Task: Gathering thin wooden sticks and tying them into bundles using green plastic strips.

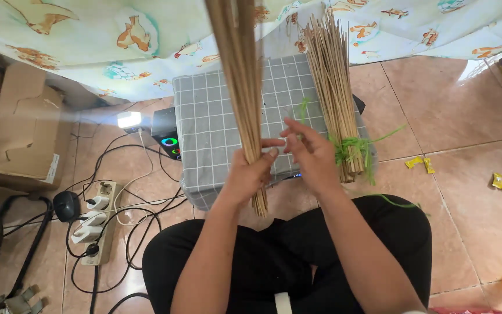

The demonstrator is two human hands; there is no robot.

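The left hand (250, 173) clamps a bundle of sticks (240, 75), its top cut off above the grip. The right hand (312, 157), fingers spread, hovers beside; the tied bundle (332, 87) lies just right.

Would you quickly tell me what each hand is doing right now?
Left hand: closed around an upright bundle of thin sticks.
Right hand: open, fingers spread, holding nothing, beside the tied stick bundle on the grey checked cushion.
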